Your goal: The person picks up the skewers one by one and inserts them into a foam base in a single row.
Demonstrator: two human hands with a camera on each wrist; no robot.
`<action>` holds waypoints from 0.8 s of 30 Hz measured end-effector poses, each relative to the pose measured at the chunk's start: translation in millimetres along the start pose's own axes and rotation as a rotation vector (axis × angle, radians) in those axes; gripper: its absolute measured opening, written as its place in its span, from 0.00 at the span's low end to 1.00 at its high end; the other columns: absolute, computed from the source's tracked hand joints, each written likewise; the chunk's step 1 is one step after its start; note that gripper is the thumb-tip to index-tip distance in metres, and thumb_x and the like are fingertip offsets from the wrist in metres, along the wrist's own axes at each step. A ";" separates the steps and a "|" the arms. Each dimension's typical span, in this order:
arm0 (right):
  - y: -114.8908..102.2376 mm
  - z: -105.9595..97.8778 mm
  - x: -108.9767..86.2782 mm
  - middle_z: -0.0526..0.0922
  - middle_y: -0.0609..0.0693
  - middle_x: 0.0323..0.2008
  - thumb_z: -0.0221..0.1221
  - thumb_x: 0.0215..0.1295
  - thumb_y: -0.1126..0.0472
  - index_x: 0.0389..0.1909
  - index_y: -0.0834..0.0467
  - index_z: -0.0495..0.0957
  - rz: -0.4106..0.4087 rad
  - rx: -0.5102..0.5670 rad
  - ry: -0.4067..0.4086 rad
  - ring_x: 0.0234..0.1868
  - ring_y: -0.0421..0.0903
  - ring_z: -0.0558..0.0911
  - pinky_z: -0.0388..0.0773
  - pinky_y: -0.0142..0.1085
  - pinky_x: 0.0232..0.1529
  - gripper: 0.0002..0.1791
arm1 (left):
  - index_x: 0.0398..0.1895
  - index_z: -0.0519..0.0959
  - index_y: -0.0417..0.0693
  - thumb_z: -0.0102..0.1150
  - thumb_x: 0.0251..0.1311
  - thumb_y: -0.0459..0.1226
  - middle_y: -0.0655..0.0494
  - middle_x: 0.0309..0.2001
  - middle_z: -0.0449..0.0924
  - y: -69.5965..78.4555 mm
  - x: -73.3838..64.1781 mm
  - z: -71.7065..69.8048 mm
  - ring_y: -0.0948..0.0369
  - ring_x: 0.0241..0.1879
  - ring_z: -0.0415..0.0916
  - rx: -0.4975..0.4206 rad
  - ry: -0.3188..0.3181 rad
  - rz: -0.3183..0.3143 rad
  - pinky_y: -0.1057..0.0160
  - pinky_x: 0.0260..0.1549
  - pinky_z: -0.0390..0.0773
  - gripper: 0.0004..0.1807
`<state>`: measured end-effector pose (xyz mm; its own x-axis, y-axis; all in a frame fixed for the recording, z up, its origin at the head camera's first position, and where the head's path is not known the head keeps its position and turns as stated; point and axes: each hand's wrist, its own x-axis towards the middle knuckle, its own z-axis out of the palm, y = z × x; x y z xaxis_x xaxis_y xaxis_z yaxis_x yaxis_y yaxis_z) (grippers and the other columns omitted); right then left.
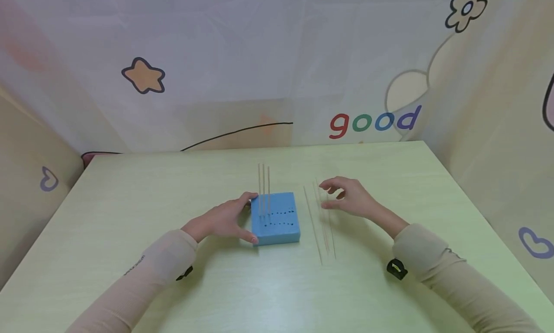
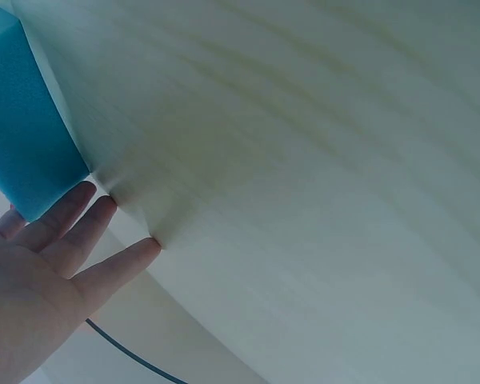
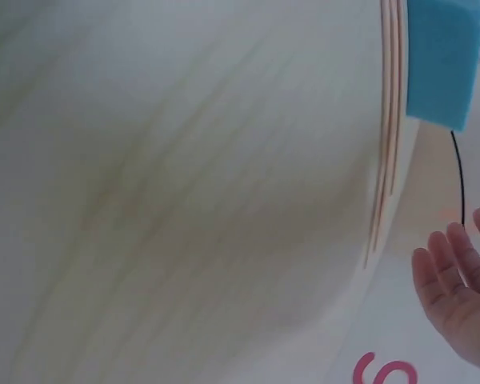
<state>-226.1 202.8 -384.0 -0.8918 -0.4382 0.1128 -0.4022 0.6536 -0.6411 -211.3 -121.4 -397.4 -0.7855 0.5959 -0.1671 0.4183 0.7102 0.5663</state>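
A blue foam block point(image 1: 277, 232) with rows of small holes lies on the table. Three thin wooden sticks point(image 1: 263, 186) stand upright in its left part. My left hand point(image 1: 225, 220) holds the block's left side, thumb at the front corner and fingers at the back corner; in the left wrist view some fingertips point(image 2: 154, 242) rest on the table. Several loose sticks point(image 1: 312, 222) lie lengthwise to the right of the block. Over them hovers my right hand point(image 1: 348, 197), fingers loosely bent, thumb and forefinger apart, gripping nothing. The right wrist view shows sticks point(image 3: 384, 160) beside the block.
The pale wooden table point(image 1: 173, 188) runs back to a patterned cloth point(image 1: 242, 58), which also hangs at both sides. A black strap piece point(image 1: 396, 269) hangs by the right sleeve.
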 end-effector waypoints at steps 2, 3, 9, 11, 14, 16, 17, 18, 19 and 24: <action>7.1 -1.7 -0.1 0.76 0.61 0.48 0.68 0.48 0.62 0.53 0.66 0.71 0.018 -0.010 -0.039 0.46 0.56 0.74 0.75 0.46 0.44 0.30 | 0.68 0.48 0.46 0.71 0.33 0.58 0.44 0.62 0.62 -0.1 0.0 -0.2 0.51 0.61 0.60 -0.002 0.001 -0.004 0.52 0.58 0.60 0.60; 10.5 -2.3 0.0 0.75 0.61 0.49 0.69 0.47 0.61 0.54 0.66 0.70 0.028 -0.016 -0.056 0.47 0.56 0.74 0.74 0.47 0.45 0.32 | 0.68 0.48 0.46 0.71 0.33 0.58 0.44 0.62 0.63 -0.1 -0.1 -0.3 0.51 0.61 0.60 -0.003 0.002 -0.007 0.52 0.58 0.60 0.60; 27.1 -4.5 3.9 0.68 0.64 0.57 0.71 0.44 0.54 0.61 0.67 0.62 0.046 -0.094 -0.133 0.57 0.61 0.65 0.63 0.54 0.55 0.44 | 0.68 0.48 0.46 0.71 0.34 0.58 0.44 0.62 0.62 0.4 -1.1 -0.7 0.50 0.62 0.60 -0.006 0.000 -0.015 0.52 0.58 0.60 0.60; 31.2 -4.3 5.9 0.64 0.65 0.60 0.71 0.43 0.52 0.62 0.68 0.60 0.028 -0.132 -0.150 0.60 0.62 0.61 0.57 0.56 0.59 0.48 | 0.68 0.48 0.46 0.71 0.34 0.57 0.44 0.63 0.62 0.3 -1.3 -0.6 0.51 0.62 0.59 -0.004 -0.002 -0.016 0.52 0.58 0.60 0.60; 37.0 -3.1 7.5 0.57 0.65 0.64 0.70 0.42 0.47 0.65 0.65 0.55 0.039 -0.216 -0.187 0.64 0.63 0.54 0.51 0.60 0.59 0.53 | 0.68 0.48 0.46 0.71 0.34 0.57 0.44 0.63 0.62 0.4 -1.6 -0.5 0.51 0.62 0.60 -0.004 -0.001 -0.014 0.52 0.58 0.60 0.60; 41.3 -2.2 7.4 0.53 0.66 0.65 0.69 0.42 0.41 0.67 0.64 0.52 0.051 -0.282 -0.222 0.64 0.65 0.50 0.49 0.63 0.56 0.56 | 0.68 0.48 0.46 0.71 0.34 0.57 0.44 0.63 0.62 0.5 -1.3 -0.1 0.51 0.62 0.59 -0.005 -0.001 -0.008 0.52 0.58 0.60 0.59; 43.5 -1.8 7.0 0.51 0.66 0.66 0.68 0.41 0.39 0.67 0.63 0.51 0.059 -0.313 -0.239 0.65 0.65 0.49 0.48 0.64 0.55 0.57 | 0.68 0.48 0.46 0.71 0.34 0.57 0.44 0.62 0.62 0.5 -1.1 0.2 0.51 0.62 0.60 -0.008 -0.001 -0.005 0.52 0.58 0.60 0.59; 45.3 -1.4 6.6 0.48 0.65 0.67 0.67 0.41 0.37 0.68 0.62 0.50 0.074 -0.332 -0.256 0.65 0.65 0.47 0.48 0.65 0.54 0.59 | 0.68 0.48 0.46 0.71 0.34 0.57 0.45 0.62 0.63 0.7 -1.0 0.4 0.51 0.61 0.60 -0.009 -0.002 -0.003 0.53 0.58 0.60 0.59; 46.8 -1.2 6.5 0.47 0.65 0.67 0.66 0.41 0.36 0.68 0.62 0.49 0.077 -0.345 -0.270 0.65 0.65 0.45 0.47 0.65 0.54 0.60 | 0.68 0.48 0.46 0.71 0.34 0.57 0.44 0.62 0.63 0.8 -0.8 0.7 0.51 0.61 0.60 -0.010 -0.002 -0.002 0.53 0.58 0.60 0.60; 49.6 -1.8 9.3 0.42 0.65 0.68 0.65 0.40 0.33 0.69 0.62 0.46 0.081 -0.362 -0.317 0.66 0.65 0.42 0.43 0.65 0.54 0.63 | 0.68 0.49 0.46 0.71 0.33 0.58 0.46 0.62 0.63 0.7 -1.0 0.1 0.51 0.61 0.61 0.006 0.005 -0.014 0.53 0.58 0.60 0.60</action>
<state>-254.7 232.3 -413.5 -0.8388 -0.5067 -0.1991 -0.4308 0.8413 -0.3265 -210.3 -121.5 -396.9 -0.7935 0.5840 -0.1712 0.4099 0.7209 0.5588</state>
